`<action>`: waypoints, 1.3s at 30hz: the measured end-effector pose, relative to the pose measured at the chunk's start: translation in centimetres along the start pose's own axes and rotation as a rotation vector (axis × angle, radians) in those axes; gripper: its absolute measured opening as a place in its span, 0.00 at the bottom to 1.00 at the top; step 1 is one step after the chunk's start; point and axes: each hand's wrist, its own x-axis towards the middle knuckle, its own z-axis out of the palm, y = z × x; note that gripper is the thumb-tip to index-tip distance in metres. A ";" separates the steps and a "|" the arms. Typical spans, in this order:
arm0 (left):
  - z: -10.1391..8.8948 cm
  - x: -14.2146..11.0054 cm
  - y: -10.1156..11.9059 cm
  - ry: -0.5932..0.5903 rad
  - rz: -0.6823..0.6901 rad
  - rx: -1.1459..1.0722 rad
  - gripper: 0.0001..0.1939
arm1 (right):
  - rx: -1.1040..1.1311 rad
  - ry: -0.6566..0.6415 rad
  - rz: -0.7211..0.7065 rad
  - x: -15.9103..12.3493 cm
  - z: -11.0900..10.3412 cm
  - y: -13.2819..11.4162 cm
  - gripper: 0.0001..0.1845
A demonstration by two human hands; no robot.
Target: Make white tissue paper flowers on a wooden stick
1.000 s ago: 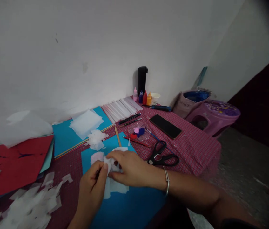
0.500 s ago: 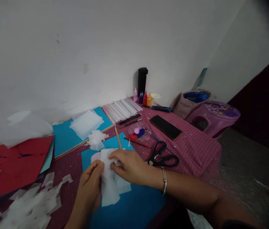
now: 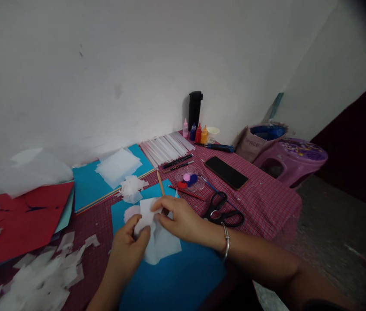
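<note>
The thin white tissue paper (image 3: 147, 211) lies over the blue rectangular sheet on the desk, its long side running away from the body, and the grip of the left hand (image 3: 126, 244) pinches its near-left edge while the right hand (image 3: 181, 218) holds its right side.

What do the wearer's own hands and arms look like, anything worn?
Bare hands, no gloves. Left hand: no ring or bracelet visible; forearm uncovered where it shows. Right hand: no ring visible, slim silver-coloured bangle at the wrist, forearm uncovered. A dark edge high on the right arm is probably a sleeve. Nail finish too blurred to tell.
</note>
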 end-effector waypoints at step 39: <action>1.2 -1.1 -0.9 0.253 0.678 0.509 0.03 | -0.102 0.012 -0.012 -0.3 0.4 -0.3 0.09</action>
